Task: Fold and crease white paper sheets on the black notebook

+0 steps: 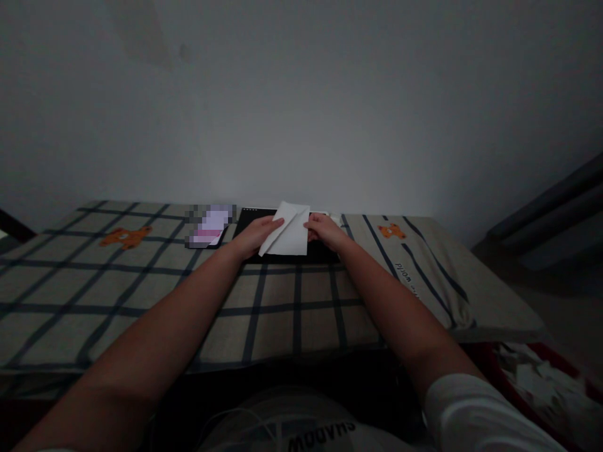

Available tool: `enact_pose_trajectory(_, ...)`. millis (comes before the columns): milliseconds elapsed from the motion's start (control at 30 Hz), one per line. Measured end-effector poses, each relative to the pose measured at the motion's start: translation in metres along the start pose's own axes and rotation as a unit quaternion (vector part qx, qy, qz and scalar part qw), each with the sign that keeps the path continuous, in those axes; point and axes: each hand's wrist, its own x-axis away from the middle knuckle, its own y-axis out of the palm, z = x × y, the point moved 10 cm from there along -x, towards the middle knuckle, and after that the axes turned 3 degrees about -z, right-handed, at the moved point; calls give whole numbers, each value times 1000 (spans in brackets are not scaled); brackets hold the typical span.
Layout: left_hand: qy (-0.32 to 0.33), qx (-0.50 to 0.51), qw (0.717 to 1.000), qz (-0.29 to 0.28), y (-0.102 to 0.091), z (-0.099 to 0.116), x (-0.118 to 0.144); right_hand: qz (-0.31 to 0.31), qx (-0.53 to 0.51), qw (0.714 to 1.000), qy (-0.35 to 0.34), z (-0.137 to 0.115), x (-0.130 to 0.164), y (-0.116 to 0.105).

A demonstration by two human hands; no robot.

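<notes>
A white sheet of paper (289,233), partly folded with a diagonal crease, rests over a black mat (325,252) near the far edge of the table. My left hand (257,233) grips the paper's left side, fingers on top. My right hand (325,230) holds its right edge. Both forearms stretch forward across the table.
The table carries a beige cloth with dark checks (141,282) and orange bear prints (125,236). A blurred phone-like object (210,226) lies left of the mat. A red bin with white paper scraps (541,376) stands at lower right. A plain wall rises behind.
</notes>
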Motion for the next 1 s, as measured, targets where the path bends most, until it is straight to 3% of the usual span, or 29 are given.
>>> enact_pose_trajectory(200, 14, -62, 997, 49, -15, 0, -2, -34, -13, 999, -9, 1, -3, 7)
enact_pose_trajectory(467, 34, -64, 995, 64, -11, 10, 2, -58, -22, 998, -14, 1, -2, 16)
enact_pose_trajectory(767, 93, -182, 969, 136, -13, 19, 7, 14, 4, 999, -50, -9, 0, 15)
enact_pose_trajectory(1000, 121, -303, 934, 148, -8, 30, 10, 46, -4, 998, -46, -6, 0, 14)
